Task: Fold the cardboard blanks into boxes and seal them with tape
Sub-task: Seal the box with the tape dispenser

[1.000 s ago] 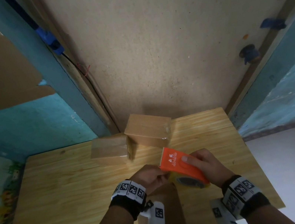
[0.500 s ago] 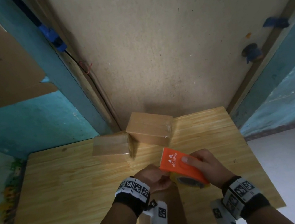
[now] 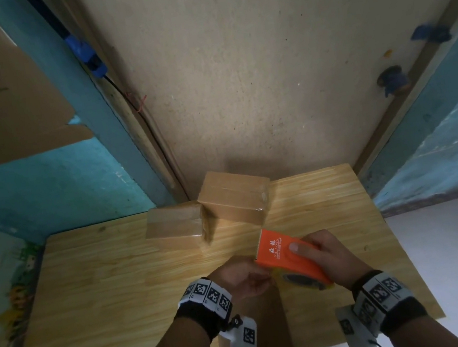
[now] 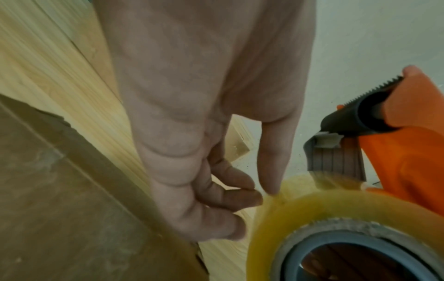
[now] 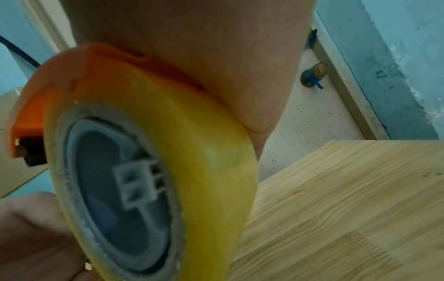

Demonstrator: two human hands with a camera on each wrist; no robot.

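on the left half of the bench (image 3: 83, 288) nothing concerns me; the first thing across is the left sealed box (image 3: 174, 227), near the far edge, with the second sealed box (image 3: 233, 199) touching its right side and tipped up against it. nearer me, my left hand (image 3: 241, 280) hangs just above the flat cardboard blank (image 3: 265, 327), which lies at the near edge with its long axis running from me toward the far edge. that hand's lower fingers are curled loosely, and its index fingertip and the curled fingers meet at the rim of the yellow tape roll (image 4: 312, 207); i judge it is feeling for the loose end of the tape, but i cannot tell whether it has any film pinched. just to the right, touching distance away, my right hand (image 3: 322, 251) wraps round the orange tape dispenser (image 3: 287, 260), thumb on its top face, the toothed cutter end pointing away from me toward the sealed boxes. so the blank lies below and a little toward me from both hands, the left hand nearer it; it is not yet folded, so i judge the dispenser has to go down or the tape end come free before that blank can be worked.
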